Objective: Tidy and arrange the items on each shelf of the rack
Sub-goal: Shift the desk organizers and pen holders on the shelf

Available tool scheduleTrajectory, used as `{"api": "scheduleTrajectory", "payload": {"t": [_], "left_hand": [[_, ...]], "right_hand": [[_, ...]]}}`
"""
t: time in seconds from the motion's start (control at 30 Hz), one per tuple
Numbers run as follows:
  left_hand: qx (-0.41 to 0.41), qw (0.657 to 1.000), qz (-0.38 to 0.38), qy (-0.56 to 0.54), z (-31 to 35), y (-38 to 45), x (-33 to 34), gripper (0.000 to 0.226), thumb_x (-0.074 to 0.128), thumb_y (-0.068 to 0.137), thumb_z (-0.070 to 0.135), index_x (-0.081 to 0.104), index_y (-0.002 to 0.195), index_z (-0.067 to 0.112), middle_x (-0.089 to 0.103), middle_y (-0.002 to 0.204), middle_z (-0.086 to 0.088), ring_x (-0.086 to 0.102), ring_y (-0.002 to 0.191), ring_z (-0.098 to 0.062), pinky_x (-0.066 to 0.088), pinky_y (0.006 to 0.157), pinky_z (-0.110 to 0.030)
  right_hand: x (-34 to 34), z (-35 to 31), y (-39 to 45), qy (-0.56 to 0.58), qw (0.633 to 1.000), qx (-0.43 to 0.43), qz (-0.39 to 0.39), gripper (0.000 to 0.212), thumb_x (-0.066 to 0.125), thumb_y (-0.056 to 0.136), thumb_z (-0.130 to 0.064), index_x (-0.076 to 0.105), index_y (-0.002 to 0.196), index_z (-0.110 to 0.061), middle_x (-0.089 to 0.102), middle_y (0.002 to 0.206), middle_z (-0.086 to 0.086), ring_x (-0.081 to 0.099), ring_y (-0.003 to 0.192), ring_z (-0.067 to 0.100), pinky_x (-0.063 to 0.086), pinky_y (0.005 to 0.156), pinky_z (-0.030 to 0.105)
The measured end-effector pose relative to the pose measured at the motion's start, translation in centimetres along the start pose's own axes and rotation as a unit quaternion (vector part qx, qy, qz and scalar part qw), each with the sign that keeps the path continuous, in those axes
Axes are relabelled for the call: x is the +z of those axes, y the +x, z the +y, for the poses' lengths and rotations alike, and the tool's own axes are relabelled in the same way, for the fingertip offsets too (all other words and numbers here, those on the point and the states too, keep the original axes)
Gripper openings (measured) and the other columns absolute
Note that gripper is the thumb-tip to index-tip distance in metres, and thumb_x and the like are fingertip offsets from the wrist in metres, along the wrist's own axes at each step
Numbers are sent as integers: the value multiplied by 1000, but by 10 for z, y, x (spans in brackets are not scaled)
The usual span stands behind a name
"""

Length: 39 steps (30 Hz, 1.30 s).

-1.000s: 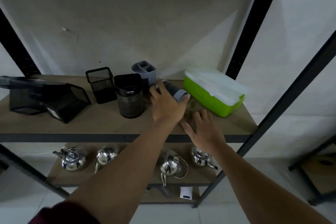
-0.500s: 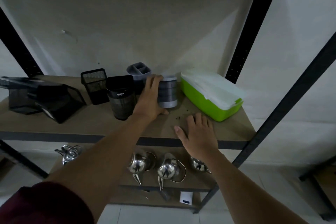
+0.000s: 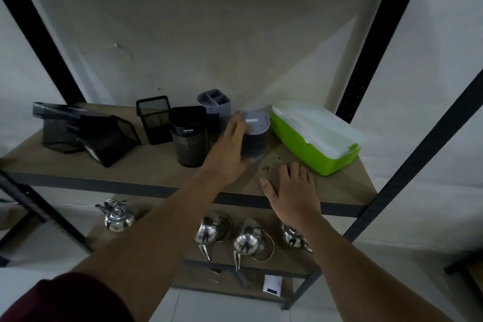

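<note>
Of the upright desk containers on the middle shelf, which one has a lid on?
The grey canister beside the green box, gripped by the left hand. The black mesh cup, the dark cup and the grey divided holder are open-topped.

A pale, stained wall (image 3: 209, 42) fills the upper centre of the frame in dim light. White floor tiles (image 3: 39, 264) show at lower left, and dark furniture (image 3: 467, 266) stands at lower right.
</note>
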State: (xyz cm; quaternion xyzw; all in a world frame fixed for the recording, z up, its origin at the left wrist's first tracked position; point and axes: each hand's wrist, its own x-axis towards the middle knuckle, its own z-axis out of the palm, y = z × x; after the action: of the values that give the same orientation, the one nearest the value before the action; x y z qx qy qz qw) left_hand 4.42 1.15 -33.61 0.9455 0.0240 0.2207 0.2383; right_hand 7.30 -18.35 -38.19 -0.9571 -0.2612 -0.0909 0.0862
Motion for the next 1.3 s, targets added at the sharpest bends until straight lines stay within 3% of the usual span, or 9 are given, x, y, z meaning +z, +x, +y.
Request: {"api": "scheduleTrajectory", "payload": {"t": [0.13, 0.3, 0.53, 0.7, 0.87, 0.97, 1.07, 1.17, 1.3], "left_hand": [[15, 997, 71, 1, 9, -47, -12, 78, 72, 85, 16, 32, 152, 20, 17, 164, 4, 41, 141, -23, 53, 95, -31], [6, 988, 138, 66, -23, -120, -38, 29, 69, 80, 15, 60, 107, 8, 52, 113, -5, 55, 95, -22, 51, 79, -40], [-186, 948, 180, 184, -115, -183, -99, 37, 62, 92, 37, 55, 122, 17, 54, 126, -7, 51, 118, -27, 40, 102, -41], [-183, 966, 92, 160, -176, -209, -130, 49, 39, 98, 51, 57, 135, 24, 52, 140, 1, 49, 130, -23, 40, 110, -43], [-82, 985, 107, 104, -216, -209, -173, 29, 52, 97, 37, 68, 117, 22, 65, 116, 7, 60, 106, -13, 48, 95, -38], [-144, 971, 171, 81, -243, -197, -203, 24, 60, 96, 34, 61, 116, 20, 55, 111, 6, 55, 99, -13, 51, 85, -39], [-285, 944, 156, 47, -283, -185, -223, 62, 70, 86, 44, 44, 134, 14, 50, 127, -10, 56, 110, -32, 51, 88, -48], [-296, 948, 79, 85, -310, -180, -227, 80, 66, 81, 62, 39, 136, 11, 55, 127, -18, 58, 111, -42, 49, 90, -48], [-292, 948, 91, 88, -315, -171, -230, 106, 61, 71, 84, 34, 143, 10, 53, 138, -15, 56, 121, -38, 46, 98, -48]], "right_hand": [[-4, -12, -4, 2, 1000, 0, -5, 62, 28, 96, -57, 59, 118, -8, 59, 119, 22, 57, 109, 40, 44, 97, 50], [-6, -58, -6, 84, 992, -98, 11, 41, 51, 100, -24, 52, 140, -16, 51, 139, 13, 49, 125, 36, 37, 104, 48], [10, -146, -11, 131, 975, -179, -14, 32, 43, 105, -39, 58, 125, -19, 57, 128, 5, 49, 120, 27, 33, 100, 43], [22, -197, -4, 160, 972, -168, 28, 27, 50, 98, -41, 60, 111, -19, 57, 112, 1, 54, 103, 22, 41, 89, 39], [32, -255, 1, 179, 972, -128, 78, 11, 60, 95, -27, 64, 95, -16, 60, 98, 2, 55, 92, 23, 43, 80, 38], [30, -282, 5, 174, 976, -71, 113, 9, 65, 89, -23, 64, 84, -16, 62, 87, 2, 57, 84, 24, 41, 76, 33], [11, -335, 15, 273, 958, 11, 83, 26, 63, 93, -44, 66, 102, -20, 68, 92, -4, 59, 81, 16, 35, 63, 23], [-3, -377, 47, 362, 914, 180, -45, 76, 48, 83, -84, 67, 108, -15, 67, 97, -2, 58, 84, 16, 31, 55, 23], [-3, -396, 74, 436, 853, 252, -139, 115, 59, 51, -100, 63, 125, -13, 67, 124, 9, 65, 109, 30, 49, 77, 35]]}}
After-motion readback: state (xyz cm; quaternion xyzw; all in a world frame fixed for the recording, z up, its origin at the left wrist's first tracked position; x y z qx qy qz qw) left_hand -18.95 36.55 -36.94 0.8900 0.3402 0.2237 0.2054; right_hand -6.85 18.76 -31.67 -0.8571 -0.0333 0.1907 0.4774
